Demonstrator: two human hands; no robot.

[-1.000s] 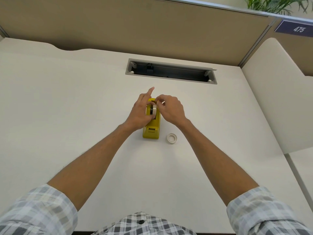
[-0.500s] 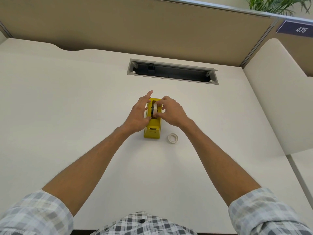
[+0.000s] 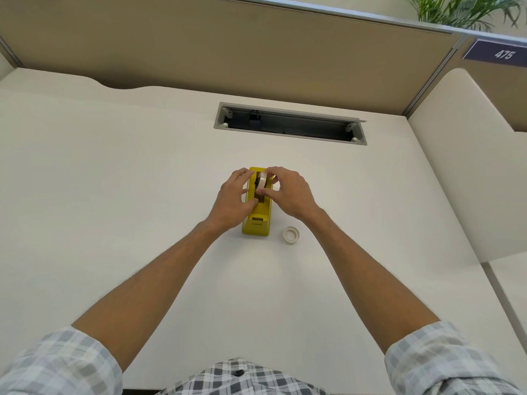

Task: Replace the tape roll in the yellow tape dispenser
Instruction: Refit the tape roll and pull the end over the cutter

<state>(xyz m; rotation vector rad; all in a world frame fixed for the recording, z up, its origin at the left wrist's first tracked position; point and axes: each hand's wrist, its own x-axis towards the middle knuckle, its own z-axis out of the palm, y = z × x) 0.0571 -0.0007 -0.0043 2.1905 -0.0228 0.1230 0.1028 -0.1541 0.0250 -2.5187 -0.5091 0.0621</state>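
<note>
A yellow tape dispenser (image 3: 256,223) stands on the white desk, its cutter end toward me. A white tape roll (image 3: 261,182) sits upright in the dispenser's slot. My right hand (image 3: 288,192) pinches this roll between thumb and fingers from the right. My left hand (image 3: 232,199) wraps the dispenser's left side, fingers over its far top and thumb on the body. A second, small white tape roll (image 3: 291,235) lies flat on the desk just right of the dispenser's near end.
A long grey cable slot (image 3: 291,125) is cut into the white desk (image 3: 114,181) beyond the dispenser. Tan partition walls (image 3: 228,44) close the back, and a white side panel (image 3: 467,166) stands at the right.
My left index finger, pointing up before, has curled down onto the dispenser. The roll has sunk lower into the slot, with both hands settling around it.
</note>
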